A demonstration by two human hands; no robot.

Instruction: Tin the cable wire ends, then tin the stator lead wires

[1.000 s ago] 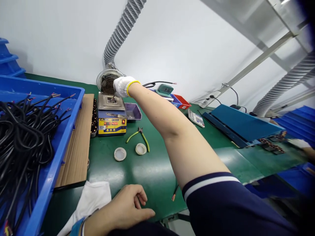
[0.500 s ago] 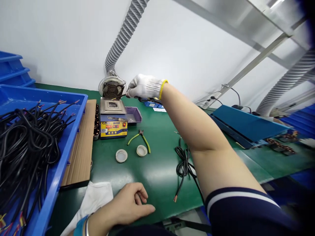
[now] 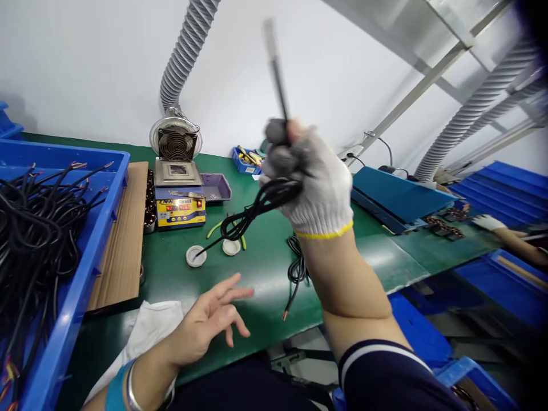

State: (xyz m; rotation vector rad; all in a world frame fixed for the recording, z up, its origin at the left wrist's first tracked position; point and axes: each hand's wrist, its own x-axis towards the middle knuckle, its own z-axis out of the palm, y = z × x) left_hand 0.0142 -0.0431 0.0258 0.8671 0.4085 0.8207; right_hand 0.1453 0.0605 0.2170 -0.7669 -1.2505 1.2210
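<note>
My right hand (image 3: 306,171), in a white knitted glove with grey fingertips, is raised and closed around a looped black cable (image 3: 252,211). One cable end points up and is blurred; the other hangs down over a small round white dish (image 3: 196,256). Whether it touches the dish I cannot tell. My bare left hand (image 3: 214,317) is low over the green table, fingers spread, holding nothing. A second white dish (image 3: 232,246) and green-handled pliers (image 3: 243,240) lie beyond it. Another bundled black cable (image 3: 296,265) with a bare copper end rests on the table.
A yellow-fronted solder pot (image 3: 182,211) stands under an exhaust hose (image 3: 188,51). A blue bin (image 3: 92,274) of black cables is at left, beside cardboard (image 3: 122,240). Behind are a purple tray (image 3: 220,185) and a blue tool box (image 3: 245,164). A co-worker's gloved hand (image 3: 488,222) shows at right.
My right hand has come back from the solder pot, up and toward me, with the cable. My left hand has lifted slightly and spread its fingers. The view has shifted right.
</note>
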